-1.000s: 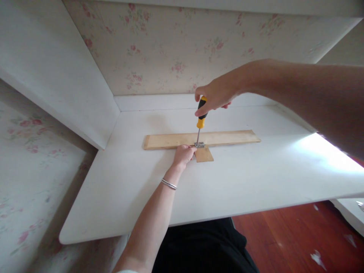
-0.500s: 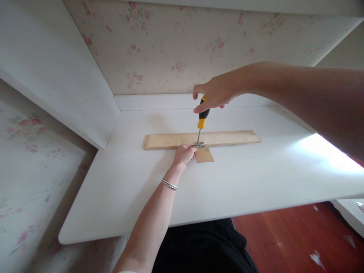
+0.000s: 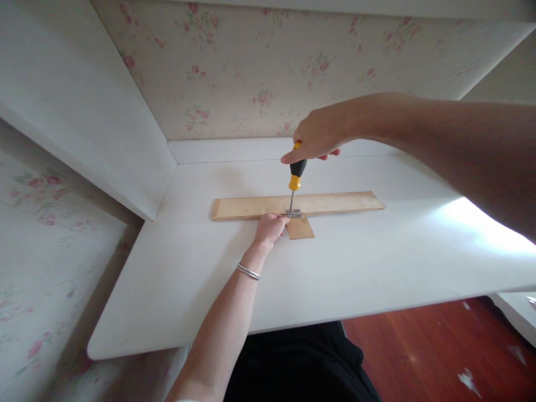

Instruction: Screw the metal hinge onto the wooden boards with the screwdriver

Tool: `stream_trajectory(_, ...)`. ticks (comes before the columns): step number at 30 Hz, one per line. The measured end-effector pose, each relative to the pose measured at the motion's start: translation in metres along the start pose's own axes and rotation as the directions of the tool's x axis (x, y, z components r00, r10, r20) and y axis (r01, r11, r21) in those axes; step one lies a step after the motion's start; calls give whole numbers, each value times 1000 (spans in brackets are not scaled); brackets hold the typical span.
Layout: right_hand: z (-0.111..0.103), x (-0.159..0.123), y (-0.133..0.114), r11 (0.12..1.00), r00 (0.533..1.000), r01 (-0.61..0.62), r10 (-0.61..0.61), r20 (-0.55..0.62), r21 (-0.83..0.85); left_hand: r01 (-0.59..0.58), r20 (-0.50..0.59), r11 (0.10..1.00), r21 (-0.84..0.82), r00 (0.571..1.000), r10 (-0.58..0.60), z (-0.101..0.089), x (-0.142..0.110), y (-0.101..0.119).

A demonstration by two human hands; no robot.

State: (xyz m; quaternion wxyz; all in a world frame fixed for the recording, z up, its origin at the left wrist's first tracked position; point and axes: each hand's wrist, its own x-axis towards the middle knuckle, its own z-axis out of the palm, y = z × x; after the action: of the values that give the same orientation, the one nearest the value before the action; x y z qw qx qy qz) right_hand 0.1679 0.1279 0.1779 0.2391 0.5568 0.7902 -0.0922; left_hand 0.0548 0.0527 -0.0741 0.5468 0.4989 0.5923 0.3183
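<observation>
My right hand (image 3: 316, 137) is closed round the black and yellow handle of a screwdriver (image 3: 297, 168), its thumb pointing left. The screwdriver stands nearly upright, its tip at the left part of a small metal hinge (image 3: 296, 213). That hinge lies where a long, narrow wooden board (image 3: 247, 207) meets a small wooden piece (image 3: 300, 228) jutting toward me. My left hand (image 3: 271, 229), with silver bangles at the wrist, is closed at the left edge of the small piece, fingertips beside the screwdriver tip. The screw under the tip is too small to make out.
The boards lie on a white desktop (image 3: 355, 262), with a flowered wall (image 3: 234, 78) behind and a white upright panel (image 3: 92, 95) at the left. Beyond the front edge is a red-brown floor (image 3: 402, 346) with white scraps.
My right hand's fingers, raised and loose on the screwdriver handle before, have closed round it. The handle has shifted slightly left. My left hand and the boards stay in place.
</observation>
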Motion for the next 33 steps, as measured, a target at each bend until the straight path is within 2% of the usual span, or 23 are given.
stream_trajectory(4,1,3,3,999,999,35,-35,17,29,0,-2,1000,15,1000,0,1,2,-2)
stream_trajectory(7,0,2,2,1000,1000,-17,17,-9,4,3,0,1000,2,1000,-3,0,2,-2)
stream_trajectory(11,-2,-5,-4,1000,1000,14,-14,-12,22,5,0,1000,12,1000,-5,0,2,-3)
stream_trajectory(15,-3,-5,-6,999,999,-40,41,-34,23,10,4,1000,1,1000,-10,1,2,-3)
stream_trajectory(19,-3,0,-4,995,1000,16,-14,-23,96,3,-2,1000,12,1000,-3,0,1,-1)
stream_trajectory(23,-3,1,-4,999,998,-44,45,-45,20,16,2,1000,13,1000,-16,-1,-2,2)
stream_trajectory(27,-1,0,-4,1000,999,4,-5,-39,-28,36,0,999,-14,999,-36,-1,-3,3)
stream_trajectory(31,2,3,-2,998,998,-37,35,-53,-41,31,2,999,-13,1000,-31,0,-2,3)
stream_trajectory(33,3,4,-2,1000,998,-13,12,-58,-21,33,-4,999,-23,999,-33,0,-2,4)
